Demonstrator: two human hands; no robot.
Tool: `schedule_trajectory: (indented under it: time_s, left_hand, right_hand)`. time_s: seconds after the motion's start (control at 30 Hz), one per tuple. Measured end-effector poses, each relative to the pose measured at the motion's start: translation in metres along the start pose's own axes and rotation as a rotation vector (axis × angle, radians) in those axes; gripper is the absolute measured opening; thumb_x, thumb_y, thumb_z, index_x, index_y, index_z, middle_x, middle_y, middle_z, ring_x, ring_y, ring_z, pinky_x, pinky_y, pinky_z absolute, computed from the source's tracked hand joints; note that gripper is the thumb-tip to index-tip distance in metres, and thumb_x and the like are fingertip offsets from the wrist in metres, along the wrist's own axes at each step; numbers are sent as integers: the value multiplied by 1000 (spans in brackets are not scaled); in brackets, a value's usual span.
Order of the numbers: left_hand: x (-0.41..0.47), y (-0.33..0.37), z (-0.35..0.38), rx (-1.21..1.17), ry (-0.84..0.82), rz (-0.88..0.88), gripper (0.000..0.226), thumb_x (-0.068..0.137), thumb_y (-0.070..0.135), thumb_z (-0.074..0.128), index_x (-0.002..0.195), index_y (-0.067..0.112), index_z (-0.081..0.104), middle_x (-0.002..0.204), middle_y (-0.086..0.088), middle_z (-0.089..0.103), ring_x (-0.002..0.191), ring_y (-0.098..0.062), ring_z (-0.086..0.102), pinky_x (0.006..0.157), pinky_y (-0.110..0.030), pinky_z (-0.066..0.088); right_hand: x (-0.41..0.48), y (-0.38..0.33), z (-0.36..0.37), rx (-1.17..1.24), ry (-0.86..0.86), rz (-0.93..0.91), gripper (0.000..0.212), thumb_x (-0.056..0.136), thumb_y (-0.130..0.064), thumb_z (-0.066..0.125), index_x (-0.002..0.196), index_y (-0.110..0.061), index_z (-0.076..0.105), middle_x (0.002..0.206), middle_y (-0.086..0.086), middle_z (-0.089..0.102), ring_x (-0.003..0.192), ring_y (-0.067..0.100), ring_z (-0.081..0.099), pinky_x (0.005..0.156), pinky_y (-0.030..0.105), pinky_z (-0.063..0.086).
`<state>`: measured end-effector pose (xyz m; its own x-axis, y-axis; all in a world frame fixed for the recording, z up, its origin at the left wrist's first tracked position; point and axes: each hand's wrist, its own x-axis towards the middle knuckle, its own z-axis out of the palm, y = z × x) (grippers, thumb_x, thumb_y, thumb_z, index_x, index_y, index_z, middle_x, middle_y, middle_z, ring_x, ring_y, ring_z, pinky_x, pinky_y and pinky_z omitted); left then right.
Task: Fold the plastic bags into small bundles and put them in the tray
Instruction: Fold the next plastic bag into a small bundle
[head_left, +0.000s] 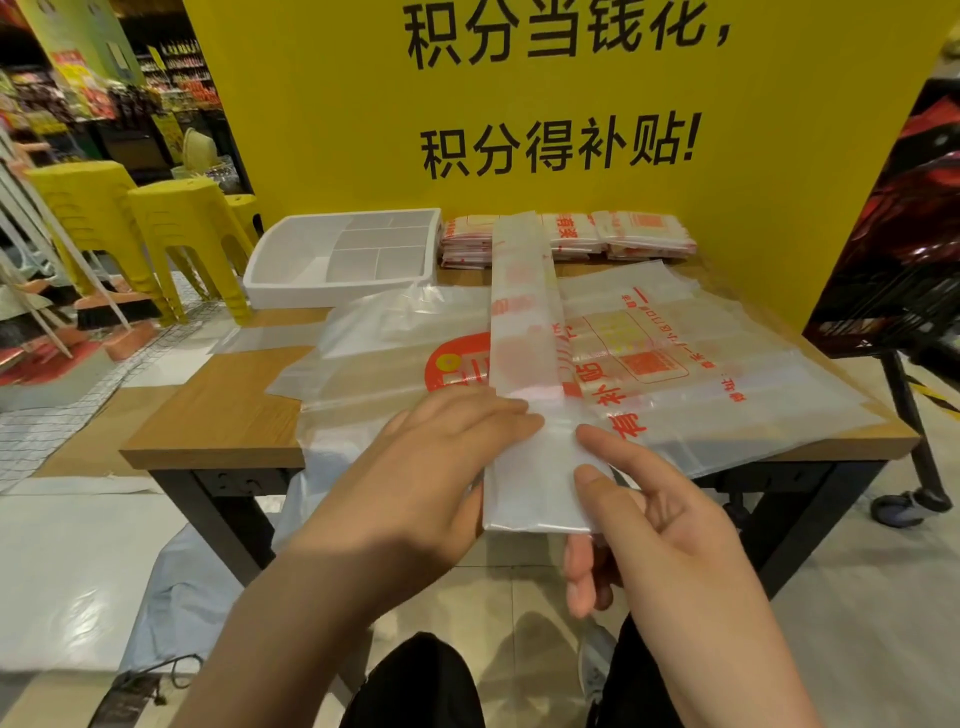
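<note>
Nearest, pale glossy floor tiles (78, 545). Above them, a folded bag (527, 322): a long narrow strip, translucent with red print, overhanging the near edge of the wood-grain table (223, 410) and running straight away toward the far side. Pressed flat at its near end by the left hand (441, 457), fingers straight; pinched by the right hand (660, 519), thumb on top, fingers beneath. Under it, crinkled flat bags (727, 364). Farther back, white partitioned tray (291, 270) at left, stacked bundles (644, 234) beside it, against a yellow board (322, 130). Yellow plastic stools (176, 218) off left.
</note>
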<state>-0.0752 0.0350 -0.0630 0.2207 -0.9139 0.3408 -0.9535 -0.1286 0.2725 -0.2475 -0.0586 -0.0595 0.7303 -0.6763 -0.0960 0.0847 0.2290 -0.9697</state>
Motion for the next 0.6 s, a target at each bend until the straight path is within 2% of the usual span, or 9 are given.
schedule_trajectory:
  time_s: [0.07,0.13,0.17,0.23,0.3,0.33,0.4,0.47,0.6]
  left_hand:
    - [4,-1,2,15,0,10,49,87,30,49,135,29,59,138,12,57,131,-12,47,108,-39,41]
    - [7,-2,3,16,2,28,48,85,37,48,130,27,63,132,10,61,124,-15,54,102,-41,46]
    - [7,-2,4,19,1,37,48,85,39,49,129,27,64,130,10,63,121,-15,56,100,-42,47]
    - [7,-4,5,19,11,54,46,85,39,50,128,28,65,128,11,64,119,-15,58,98,-42,48]
    - [7,-5,6,3,32,62,45,85,35,49,127,30,65,126,14,64,118,-14,58,97,-40,47]
    - [7,-5,5,-3,41,67,45,85,34,48,127,31,65,126,16,63,117,-12,57,98,-38,46]
    - [8,-5,5,-12,51,68,43,87,33,49,127,34,64,125,20,62,118,-6,54,99,-33,44]
    - [8,-5,6,-41,60,64,39,90,31,53,127,35,64,124,22,61,119,-2,52,100,-31,43]
    - [9,-5,8,-137,54,81,37,93,24,63,128,35,64,122,25,61,119,-2,53,99,-33,44]
  right_hand:
    - [-1,-4,-1,-42,-43,11,40,95,-27,57,134,-35,51,57,13,62,45,21,55,45,25,44]
    - [-3,-11,-10,-158,-133,21,64,79,-44,66,138,-46,41,65,8,67,48,16,57,48,24,46]
    - [-4,-15,-18,-292,-181,5,78,68,-55,71,137,-56,34,74,3,70,52,11,58,54,23,48]
    - [-5,-24,-39,-747,-232,-103,97,51,-78,70,134,-74,19,93,-14,66,69,6,61,67,19,49]
    - [0,-31,-56,-1203,-182,-313,92,54,-88,57,137,-71,21,109,-25,54,92,3,56,75,21,48]
    - [6,-30,-62,-1336,-128,-452,84,62,-82,56,139,-65,29,113,-29,50,100,1,53,79,22,48]
    - [22,-26,-65,-1408,-93,-670,66,77,-57,66,140,-47,48,125,-30,49,115,2,49,90,26,44]
    - [41,-17,-62,-1384,-134,-761,52,84,-33,73,134,-35,59,132,-16,57,123,10,50,94,30,39]
    - [64,-8,-61,-1309,-223,-816,39,83,-25,67,122,-33,68,120,-18,66,112,10,59,90,34,46]
